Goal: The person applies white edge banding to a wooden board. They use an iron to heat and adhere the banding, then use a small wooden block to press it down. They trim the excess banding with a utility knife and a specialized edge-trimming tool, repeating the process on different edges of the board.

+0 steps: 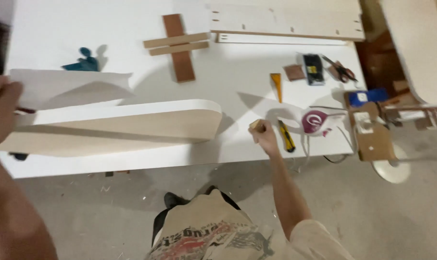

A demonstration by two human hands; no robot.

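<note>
My left hand [1, 108] is at the far left edge, blurred, closed on the left end of a thin white sheet [69, 84] that lifts off a long pale board [117, 126] with a rounded right end. The board lies across the white table [237, 72]. My right hand [262, 136] reaches out to the right of the board's rounded end and is closed on a small wooden block [256, 124], held against the tabletop.
A yellow utility knife [286, 137] and a white-and-magenta iron [317, 120] lie right of the block. Farther back are a yellow wedge [276, 85], scissors [342, 70], a black box [313, 69], crossed wood strips [177, 45], a teal object [83, 61] and white panels [285, 21].
</note>
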